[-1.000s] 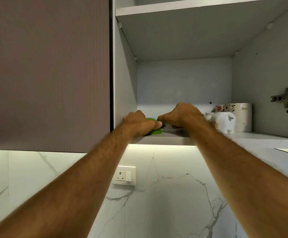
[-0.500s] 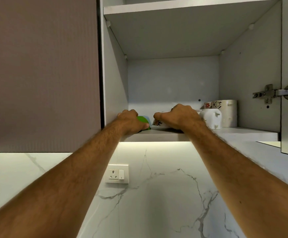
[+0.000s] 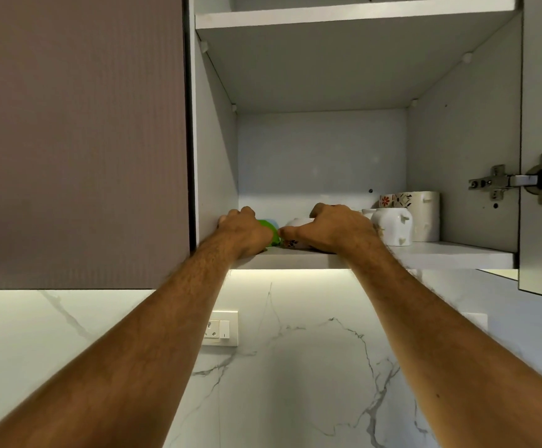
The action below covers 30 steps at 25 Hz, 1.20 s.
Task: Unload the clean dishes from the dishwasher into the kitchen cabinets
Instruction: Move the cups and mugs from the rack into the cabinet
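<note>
Hands: left (image 3: 242, 232) grips green dish (image 3: 271, 232), right (image 3: 334, 226) grips floral cup (image 3: 292, 242).

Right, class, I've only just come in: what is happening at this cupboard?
A person reaches both arms up to the lowest shelf of an open wall cabinet. The left hand grips a green dish; the right hand holds a white flowered bowl. White mugs stand to their right.

On the cabinet's bottom shelf (image 3: 457, 253), your left hand (image 3: 243, 231) holds a dish (image 3: 271, 232) at the left front edge, your right hand (image 3: 337, 226) holds a cup (image 3: 295, 242) beside it, and mugs (image 3: 392, 226) stand farther right.
</note>
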Each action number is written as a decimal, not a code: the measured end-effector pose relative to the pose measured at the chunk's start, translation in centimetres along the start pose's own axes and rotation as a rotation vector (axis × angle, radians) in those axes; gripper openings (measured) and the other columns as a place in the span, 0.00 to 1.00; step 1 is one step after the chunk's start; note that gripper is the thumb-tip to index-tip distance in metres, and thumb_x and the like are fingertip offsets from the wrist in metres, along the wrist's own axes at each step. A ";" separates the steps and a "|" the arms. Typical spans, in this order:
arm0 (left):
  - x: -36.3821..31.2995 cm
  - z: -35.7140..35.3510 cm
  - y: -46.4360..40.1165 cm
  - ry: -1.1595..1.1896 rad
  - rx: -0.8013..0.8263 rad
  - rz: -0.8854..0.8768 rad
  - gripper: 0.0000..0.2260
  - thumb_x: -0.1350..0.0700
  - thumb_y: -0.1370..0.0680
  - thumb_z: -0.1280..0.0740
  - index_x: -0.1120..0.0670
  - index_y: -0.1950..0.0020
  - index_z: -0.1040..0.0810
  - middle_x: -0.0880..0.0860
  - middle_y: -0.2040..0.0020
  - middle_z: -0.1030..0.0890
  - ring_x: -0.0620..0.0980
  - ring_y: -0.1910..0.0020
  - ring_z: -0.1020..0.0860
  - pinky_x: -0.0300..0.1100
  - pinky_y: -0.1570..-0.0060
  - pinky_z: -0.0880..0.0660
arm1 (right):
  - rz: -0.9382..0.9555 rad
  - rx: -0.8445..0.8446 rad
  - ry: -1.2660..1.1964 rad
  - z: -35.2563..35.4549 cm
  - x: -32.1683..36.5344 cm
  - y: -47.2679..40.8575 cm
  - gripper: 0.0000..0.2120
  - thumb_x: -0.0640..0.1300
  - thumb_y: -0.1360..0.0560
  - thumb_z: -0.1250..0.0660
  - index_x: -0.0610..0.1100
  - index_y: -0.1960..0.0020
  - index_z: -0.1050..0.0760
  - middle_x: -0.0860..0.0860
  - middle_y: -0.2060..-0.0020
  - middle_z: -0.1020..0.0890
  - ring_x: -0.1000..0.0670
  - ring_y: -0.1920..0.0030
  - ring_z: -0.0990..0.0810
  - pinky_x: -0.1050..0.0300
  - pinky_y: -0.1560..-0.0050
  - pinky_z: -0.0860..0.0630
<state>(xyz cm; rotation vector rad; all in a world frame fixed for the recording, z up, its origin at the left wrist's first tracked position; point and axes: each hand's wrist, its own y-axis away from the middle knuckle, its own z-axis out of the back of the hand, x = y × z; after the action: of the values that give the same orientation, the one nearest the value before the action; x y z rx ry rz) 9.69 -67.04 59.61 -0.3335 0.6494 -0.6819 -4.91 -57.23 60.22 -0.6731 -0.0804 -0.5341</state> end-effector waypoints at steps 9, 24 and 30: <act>0.1 -0.1 0.6 0.009 -0.054 -0.080 0.32 0.53 0.27 0.33 0.51 0.24 0.39 0.55 0.29 0.35 0.57 0.30 0.39 0.53 0.32 0.33 | -0.020 0.022 0.009 0.1 0.0 0.2 0.42 0.74 0.35 0.34 0.48 0.31 0.31 0.45 0.36 0.26 0.43 0.41 0.25 0.48 0.43 0.23; -0.2 -0.1 2.1 0.060 -0.304 -0.188 0.24 0.60 0.25 0.34 0.51 0.30 0.32 0.54 0.33 0.32 0.53 0.32 0.36 0.49 0.42 0.29 | 0.107 -0.602 0.134 1.8 -0.1 5.9 0.19 0.57 0.19 0.45 0.44 0.57 0.27 0.50 0.69 0.26 0.45 0.67 0.26 0.56 0.65 0.33; -0.7 -1.1 6.7 0.223 -0.598 -0.605 0.19 0.67 0.28 0.40 0.57 0.39 0.24 0.56 0.40 0.24 0.55 0.37 0.30 0.47 0.40 0.28 | 0.104 -0.528 0.231 1.3 -3.6 15.0 0.16 0.51 0.18 0.45 0.47 0.62 0.28 0.53 0.72 0.28 0.50 0.73 0.30 0.58 0.69 0.34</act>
<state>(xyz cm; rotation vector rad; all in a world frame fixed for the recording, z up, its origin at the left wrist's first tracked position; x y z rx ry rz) 11.77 -61.73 55.80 -1.0456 0.9766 -1.1042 -0.45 -45.04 51.83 -1.1167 0.3222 -0.5324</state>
